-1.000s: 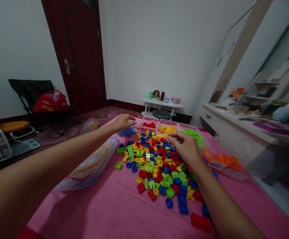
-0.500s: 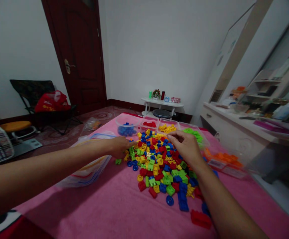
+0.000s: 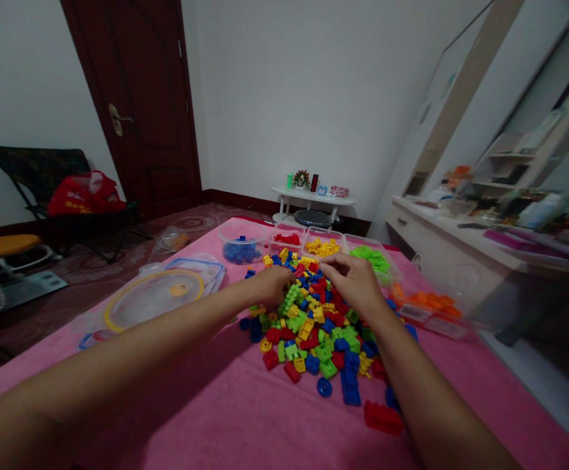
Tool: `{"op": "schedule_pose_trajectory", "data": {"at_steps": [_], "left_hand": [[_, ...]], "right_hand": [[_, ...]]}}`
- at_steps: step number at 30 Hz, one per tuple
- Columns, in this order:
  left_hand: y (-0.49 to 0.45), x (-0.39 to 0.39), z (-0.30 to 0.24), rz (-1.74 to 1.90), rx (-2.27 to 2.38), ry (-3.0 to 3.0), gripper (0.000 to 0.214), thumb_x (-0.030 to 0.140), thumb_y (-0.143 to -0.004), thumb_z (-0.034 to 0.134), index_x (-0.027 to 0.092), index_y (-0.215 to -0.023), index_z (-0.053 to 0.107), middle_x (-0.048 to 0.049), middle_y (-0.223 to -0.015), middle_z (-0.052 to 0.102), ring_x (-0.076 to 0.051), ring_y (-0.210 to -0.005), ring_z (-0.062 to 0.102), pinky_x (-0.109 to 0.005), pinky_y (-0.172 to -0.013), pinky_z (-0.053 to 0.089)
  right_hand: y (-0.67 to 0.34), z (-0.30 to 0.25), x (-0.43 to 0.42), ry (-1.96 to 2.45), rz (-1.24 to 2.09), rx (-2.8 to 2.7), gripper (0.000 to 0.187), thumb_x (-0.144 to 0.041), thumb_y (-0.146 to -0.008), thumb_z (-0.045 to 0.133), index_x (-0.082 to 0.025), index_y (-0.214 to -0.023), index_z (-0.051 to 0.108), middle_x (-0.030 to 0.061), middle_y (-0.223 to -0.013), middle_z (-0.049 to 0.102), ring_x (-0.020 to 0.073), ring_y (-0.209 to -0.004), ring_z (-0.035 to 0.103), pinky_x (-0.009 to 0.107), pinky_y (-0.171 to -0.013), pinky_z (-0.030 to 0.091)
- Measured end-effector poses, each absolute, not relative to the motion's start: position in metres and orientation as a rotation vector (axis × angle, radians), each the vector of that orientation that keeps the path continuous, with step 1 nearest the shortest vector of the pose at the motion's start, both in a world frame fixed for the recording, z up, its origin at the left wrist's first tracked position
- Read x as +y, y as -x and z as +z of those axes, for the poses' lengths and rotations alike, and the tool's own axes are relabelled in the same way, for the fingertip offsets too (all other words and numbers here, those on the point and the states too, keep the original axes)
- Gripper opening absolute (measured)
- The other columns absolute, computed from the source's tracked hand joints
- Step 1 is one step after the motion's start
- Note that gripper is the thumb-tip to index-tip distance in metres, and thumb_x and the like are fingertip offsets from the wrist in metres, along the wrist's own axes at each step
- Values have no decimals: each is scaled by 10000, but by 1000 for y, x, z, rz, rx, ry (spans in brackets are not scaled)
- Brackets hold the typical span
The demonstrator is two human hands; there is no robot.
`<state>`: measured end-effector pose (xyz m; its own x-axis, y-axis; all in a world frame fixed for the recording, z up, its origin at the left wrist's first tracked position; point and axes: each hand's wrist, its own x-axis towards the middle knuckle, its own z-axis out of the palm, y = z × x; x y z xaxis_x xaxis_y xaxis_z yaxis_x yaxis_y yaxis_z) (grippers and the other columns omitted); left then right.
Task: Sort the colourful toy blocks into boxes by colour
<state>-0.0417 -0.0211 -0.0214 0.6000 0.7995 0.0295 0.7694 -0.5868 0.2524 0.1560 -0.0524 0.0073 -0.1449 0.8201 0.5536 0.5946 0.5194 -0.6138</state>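
A heap of mixed toy building bricks (image 3: pixel 308 326) in red, yellow, green and blue lies on the pink cloth (image 3: pixel 206 405). My left hand (image 3: pixel 273 286) reaches into the heap's left side with its fingers curled. A long green studded brick (image 3: pixel 290 298) is right under those fingers; whether they grip it is hidden. At the heap's far right side, my right hand (image 3: pixel 353 277) has thumb and fingertips drawn together over the bricks. Anything in that pinch is too small to make out.
Clear tubs hold sorted bricks: blue (image 3: pixel 242 250), red (image 3: pixel 287 239), yellow (image 3: pixel 323 246), green (image 3: pixel 370 260) and orange (image 3: pixel 434 303). Left of the heap lie clear lids, one with a yellow rim (image 3: pixel 113 313). A cluttered white dresser (image 3: pixel 426 235) stands right.
My left hand has moved right, farther into the heap, and the long green brick has shifted right too. The lids now show more fully. My right hand stays over the same area.
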Motion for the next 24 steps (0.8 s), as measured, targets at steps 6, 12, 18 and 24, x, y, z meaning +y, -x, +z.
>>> {"op": "schedule_pose_trajectory", "data": {"at_steps": [6,12,18,24], "left_hand": [[8,-2,-31,481,1294,-2489,199,107,-616,533,139,-718,701,-45,-616,624,-173,-610,549,-254,-578,379],[22,16,-63,731,1032,-2044,167,215,-679,534,98,-682,654,25,-555,530,-86,-517,438,-197,-508,329],[29,11,-64,765,924,-1997,314,384,-737,564,97,-801,674,13,-619,554,-82,-550,422,-196,-525,323],[29,10,-64,809,996,-2031,440,513,-801,467,125,-615,561,43,-517,368,-70,-494,299,-209,-469,219]], "right_hand": [[-150,7,-59,1196,371,-2187,158,-210,-744,567,-201,-805,713,11,-765,692,147,-680,602,253,-634,433],[-138,-2,-67,1364,187,-2388,348,-230,-657,714,-247,-1004,685,45,-946,620,171,-801,582,278,-710,417],[-134,-15,-63,1477,84,-2400,382,-277,-696,691,-254,-1075,648,60,-974,625,214,-896,587,304,-755,413],[-157,-2,-55,1555,76,-2247,242,-262,-656,675,-236,-896,693,27,-835,679,191,-753,601,277,-657,418]]}}
